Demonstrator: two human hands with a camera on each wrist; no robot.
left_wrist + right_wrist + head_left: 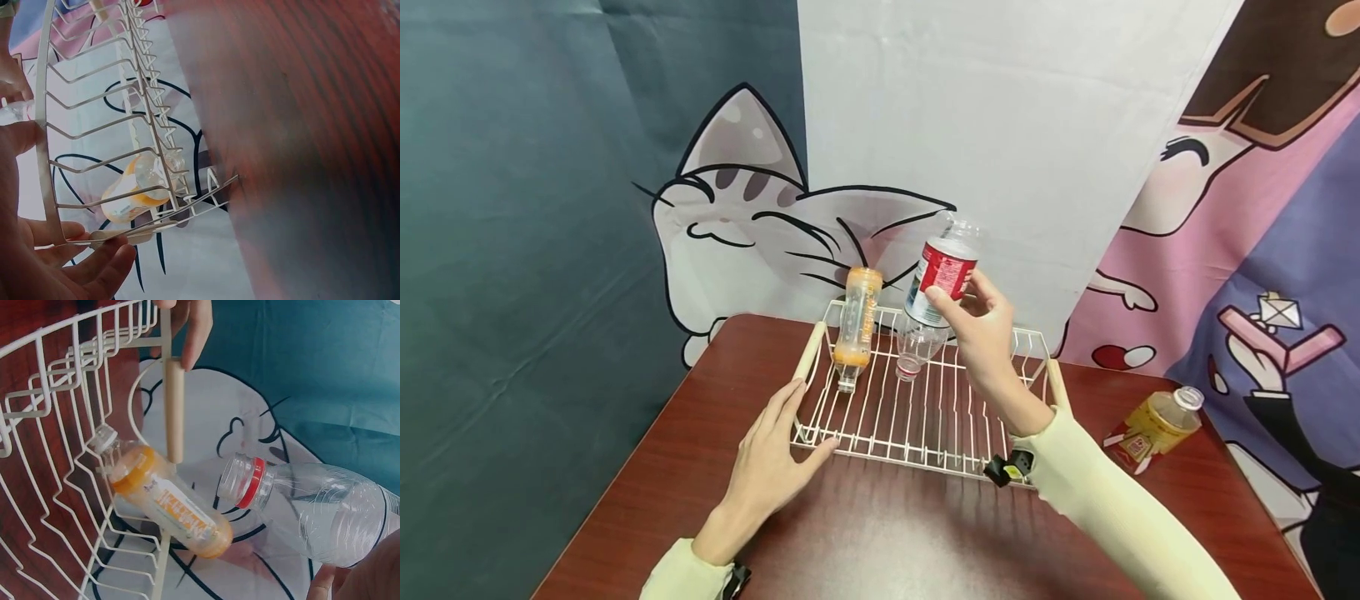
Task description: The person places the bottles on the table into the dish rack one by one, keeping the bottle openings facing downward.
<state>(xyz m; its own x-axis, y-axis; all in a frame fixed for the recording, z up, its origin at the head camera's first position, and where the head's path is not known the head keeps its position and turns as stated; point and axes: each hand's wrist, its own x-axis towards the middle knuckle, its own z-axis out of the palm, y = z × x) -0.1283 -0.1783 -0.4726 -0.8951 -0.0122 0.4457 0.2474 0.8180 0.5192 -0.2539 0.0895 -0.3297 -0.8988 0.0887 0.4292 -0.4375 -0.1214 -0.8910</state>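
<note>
In the head view my right hand [985, 325] grips a clear plastic bottle [936, 279] by its red and white label. The bottle tilts neck-down over a white wire rack [895, 454]; in the right wrist view its red-ringed neck [250, 481] stands apart from the wires. My left hand [767, 458] lies at the rack's front left corner, fingers fairly straight against the pale handle [808, 350], thumb near the front rail. An orange-banded clear bottle [857, 325] leans neck-down inside the rack on the left.
A bottle with a yellow label [1157, 425] stands on the reddish-brown table [865, 542] to the right of the rack. Behind the table hangs a cloth backdrop [1022, 108] with cartoon figures. The rack's right handle [1056, 383] is beyond my right forearm.
</note>
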